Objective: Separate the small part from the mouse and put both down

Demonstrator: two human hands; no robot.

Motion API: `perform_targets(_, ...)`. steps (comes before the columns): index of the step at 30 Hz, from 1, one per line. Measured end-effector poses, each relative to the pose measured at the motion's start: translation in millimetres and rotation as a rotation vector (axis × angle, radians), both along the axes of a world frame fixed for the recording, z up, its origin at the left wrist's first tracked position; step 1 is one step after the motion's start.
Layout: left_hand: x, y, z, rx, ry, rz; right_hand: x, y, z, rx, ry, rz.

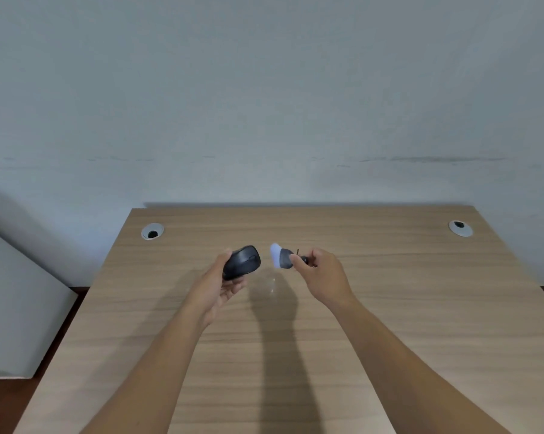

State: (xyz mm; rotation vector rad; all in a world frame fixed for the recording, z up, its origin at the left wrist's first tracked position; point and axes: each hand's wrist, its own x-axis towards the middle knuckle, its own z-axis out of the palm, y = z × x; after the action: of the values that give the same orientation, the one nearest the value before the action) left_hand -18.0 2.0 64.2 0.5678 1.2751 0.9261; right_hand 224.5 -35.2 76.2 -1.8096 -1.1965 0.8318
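Left hand (220, 285): fingers curled under and around a black, rounded plastic computer mouse (242, 262), held above the surface with its long axis slanting up and away toward the right. Right hand (322, 275): fingers pinching the dark handle of a small brush with a grey ferrule and pale bluish-white bristles (280, 255); the bristle tip points left at the mouse, just beside it but apart. Handle end hidden inside the fingers; bristles blurred. Beneath, the light wood-grain surface (389, 308), with two grey round cable grommets (152, 231) far beyond the fingers.
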Motion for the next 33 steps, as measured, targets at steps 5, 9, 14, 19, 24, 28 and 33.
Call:
perform_targets(5, -3.0, -3.2, -26.0, -0.133, 0.127, -0.123, 6.4, -0.2, -10.4, -0.058, -0.015, -0.048)
perform_targets(9, 0.0, -5.4, -39.4, -0.171, 0.193, -0.15, 9.0, -7.6, -23.9, -0.16, -0.049, -0.073)
perform_targets(14, 11.8, -6.0, -45.7, -0.184, 0.233, -0.154, 1.9, -16.9, -39.3, -0.256, -0.048, -0.088)
perform_targets(19, 19.6, -8.0, -45.9, -0.159, 0.299, -0.179, -1.8, -18.1, -45.5, -0.279, -0.008, -0.083)
perform_targets(24, 11.2, -11.0, -52.3, -0.06, 0.46, -0.241, -5.1, -17.3, -49.8, -0.296, 0.019, -0.064)
perform_targets(28, 6.9, -12.4, -55.2, 0.025, 0.627, -0.324, -9.7, -19.7, -55.5, -0.316, 0.051, -0.031)
perform_targets(33, 8.3, -11.3, -58.2, 0.091, 0.726, -0.38, -19.1, -23.2, -58.8, -0.35, 0.08, -0.005)
